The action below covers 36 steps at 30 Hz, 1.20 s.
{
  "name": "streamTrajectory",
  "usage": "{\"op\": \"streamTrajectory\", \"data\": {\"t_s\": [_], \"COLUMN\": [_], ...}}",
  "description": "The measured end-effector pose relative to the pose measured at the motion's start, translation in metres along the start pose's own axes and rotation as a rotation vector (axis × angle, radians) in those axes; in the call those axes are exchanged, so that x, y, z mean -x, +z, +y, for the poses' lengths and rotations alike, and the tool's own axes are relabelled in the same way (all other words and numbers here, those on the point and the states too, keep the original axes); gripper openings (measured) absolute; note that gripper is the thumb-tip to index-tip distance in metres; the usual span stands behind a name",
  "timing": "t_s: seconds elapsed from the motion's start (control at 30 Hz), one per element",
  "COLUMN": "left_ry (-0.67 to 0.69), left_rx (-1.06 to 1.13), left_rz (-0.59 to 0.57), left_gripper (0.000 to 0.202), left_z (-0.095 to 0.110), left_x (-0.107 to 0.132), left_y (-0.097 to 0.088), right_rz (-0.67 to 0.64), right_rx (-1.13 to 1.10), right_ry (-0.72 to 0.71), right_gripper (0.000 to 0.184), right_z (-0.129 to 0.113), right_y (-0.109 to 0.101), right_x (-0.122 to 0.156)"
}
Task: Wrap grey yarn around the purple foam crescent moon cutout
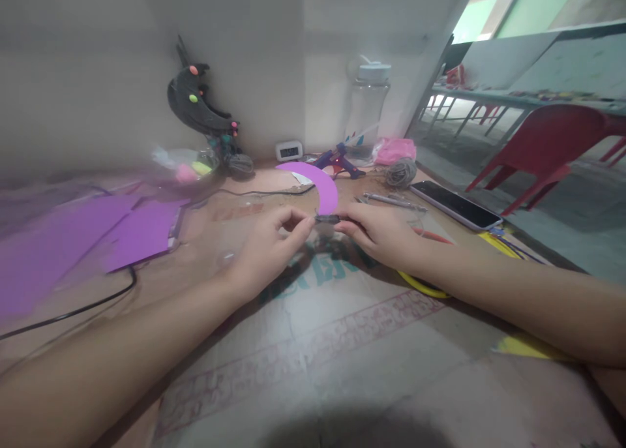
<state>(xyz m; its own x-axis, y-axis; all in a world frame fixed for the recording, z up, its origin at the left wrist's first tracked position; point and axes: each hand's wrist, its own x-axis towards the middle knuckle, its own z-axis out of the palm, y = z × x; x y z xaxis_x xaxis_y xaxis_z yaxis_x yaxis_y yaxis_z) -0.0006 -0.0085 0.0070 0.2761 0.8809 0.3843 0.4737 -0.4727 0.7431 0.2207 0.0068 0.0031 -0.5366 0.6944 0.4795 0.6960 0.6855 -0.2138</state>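
A curved purple paper strip [325, 186], crescent-like, stands up between my hands above the cardboard-covered table. Dark grey yarn [327, 219] is wrapped around its lower end. The fingertips of my left hand [267, 246] pinch the left side of this wrapped end. On the other side, my right hand [381, 233] pinches it between thumb and fingers. Behind the strip lies a dark blue glue gun [337, 160] with a small red light. A ball of grey yarn [401, 172] rests farther right.
Purple sheets [141, 233] and a black cable [73, 314] lie at left. A black crescent ornament [195, 102] stands by the wall. Around the back and right are a small clock [289, 150], a clear bottle [368, 105], a phone [454, 203] and a red chair [562, 141].
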Motion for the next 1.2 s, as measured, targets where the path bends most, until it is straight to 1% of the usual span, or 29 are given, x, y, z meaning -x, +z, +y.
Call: {"op": "streamTrajectory", "data": {"t_s": [0.23, 0.67, 0.97, 1.2], "left_ry": [-0.004, 0.025, 0.039, -0.003], "left_rx": [0.024, 0.001, -0.043, 0.038], "left_rz": [0.006, 0.009, 0.021, 0.010], "left_gripper": [0.024, 0.022, 0.022, 0.025], "left_z": [-0.0024, -0.0010, -0.0003, -0.0021], "left_x": [-0.0007, 0.0009, 0.0028, 0.0014], "left_y": [0.0003, 0.0003, -0.0007, 0.0007], "right_rz": [0.020, 0.002, -0.003, 0.024], "right_rx": [0.018, 0.021, -0.051, -0.081], "right_ry": [-0.013, 0.005, -0.012, -0.006], "right_gripper": [0.034, 0.034, 0.033, 0.034], "right_z": [0.0006, 0.0003, 0.0021, 0.0015], "right_y": [0.0008, 0.0000, 0.0006, 0.0006], "right_x": [0.0005, -0.0004, -0.0001, 0.0004]}}
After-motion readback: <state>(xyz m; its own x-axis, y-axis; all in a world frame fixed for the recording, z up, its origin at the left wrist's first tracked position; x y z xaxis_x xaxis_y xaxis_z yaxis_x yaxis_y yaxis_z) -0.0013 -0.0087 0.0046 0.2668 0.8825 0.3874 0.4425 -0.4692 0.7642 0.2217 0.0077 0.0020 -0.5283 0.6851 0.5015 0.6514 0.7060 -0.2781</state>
